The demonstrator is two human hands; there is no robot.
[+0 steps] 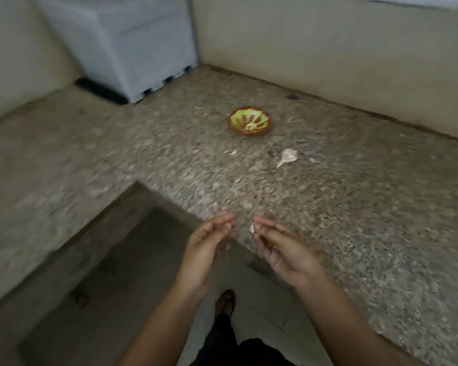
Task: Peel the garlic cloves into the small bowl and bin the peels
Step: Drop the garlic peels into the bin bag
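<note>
Right hand (282, 250) fingers pinch small white garlic piece (252, 228) | left hand (208, 240) fingers curled, hold unclear | small green-and-brown glazed bowl (249, 120) ahead on speckled stone desk (354, 207), well apart, right hand nearer.

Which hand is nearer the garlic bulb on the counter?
Right. The right hand is in front of the garlic bulb, slightly left; the left hand is farther left.

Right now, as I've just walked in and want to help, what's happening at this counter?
A person stands at the counter peeling garlic. The right hand pinches a small white piece; the left hand is beside it, too blurred to tell its grip. The small bowl holds something pale, with a garlic bulb lying nearby.
</note>
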